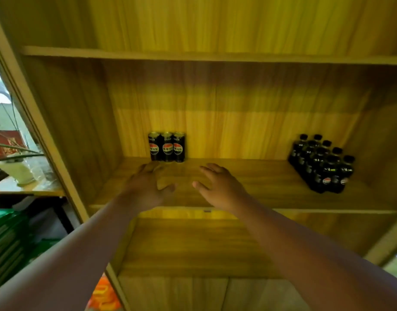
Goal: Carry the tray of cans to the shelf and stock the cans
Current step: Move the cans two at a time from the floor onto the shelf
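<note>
Three cans [166, 147] stand side by side against the back of the shelf [249, 176], leaving the front free for more. Both the left hand [145, 187] and right hand [217, 187] hover before them, grip released, apparently empty. The tray is out of view.
</note>
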The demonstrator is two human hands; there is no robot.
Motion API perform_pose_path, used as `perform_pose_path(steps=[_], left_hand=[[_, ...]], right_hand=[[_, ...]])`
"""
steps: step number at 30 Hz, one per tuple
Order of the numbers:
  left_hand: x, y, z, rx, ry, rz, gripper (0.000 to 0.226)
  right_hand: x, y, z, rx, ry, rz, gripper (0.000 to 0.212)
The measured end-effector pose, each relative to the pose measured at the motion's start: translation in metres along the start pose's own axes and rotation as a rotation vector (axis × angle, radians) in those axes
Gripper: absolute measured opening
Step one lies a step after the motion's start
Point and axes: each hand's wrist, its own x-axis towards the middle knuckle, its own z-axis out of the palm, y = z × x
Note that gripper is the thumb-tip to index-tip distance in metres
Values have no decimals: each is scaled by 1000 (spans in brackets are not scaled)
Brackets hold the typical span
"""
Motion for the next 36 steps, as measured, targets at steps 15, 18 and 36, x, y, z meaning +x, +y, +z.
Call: perform_pose_path(steps=[15, 18, 36], left_hand=[[-130, 119, 117, -38, -43, 43, 96], [-136, 119, 132, -29, -33, 71, 93], [-209, 56, 331, 17, -189, 29, 84]], right_hand=[[-169, 98, 35, -15, -72, -24, 70], [-179, 107, 51, -13, -81, -9, 71], [-245, 163, 242, -133, -164, 85, 70]])
